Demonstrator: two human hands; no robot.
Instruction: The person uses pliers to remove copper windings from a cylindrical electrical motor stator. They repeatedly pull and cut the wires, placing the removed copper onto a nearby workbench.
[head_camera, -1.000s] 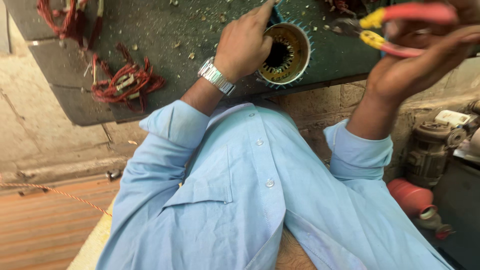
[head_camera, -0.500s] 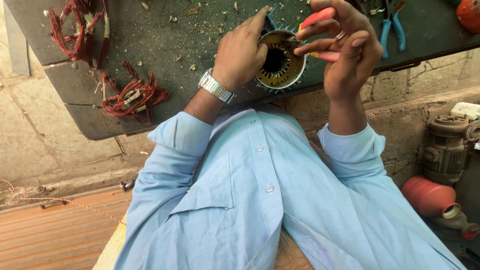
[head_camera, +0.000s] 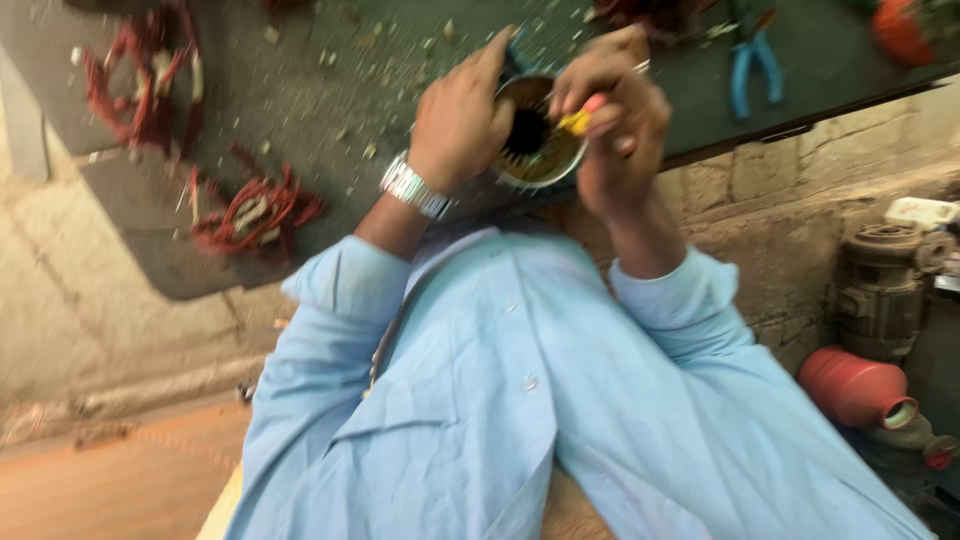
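The motor stator (head_camera: 535, 135) sits at the workbench's (head_camera: 330, 90) near edge; the left hand (head_camera: 462, 120) grips its side, the right hand (head_camera: 610, 115) grasps what seem to be yellow-handled pliers (head_camera: 577, 120) over its bore.

— What's lying on the dark workbench (head_camera: 300, 90) at the left?

— Two tangles of red wire (head_camera: 250, 210), one farther left (head_camera: 140, 90), among scattered pale scraps.

— And at the far right of the bench?

— Blue-handled pliers (head_camera: 748, 70), with something orange (head_camera: 900, 30) beyond them, too blurred to tell.

— Down on the right?

— A grey motor housing (head_camera: 885, 290) by the stone wall (head_camera: 800, 230), with a red cylinder (head_camera: 855, 388) just beside it.
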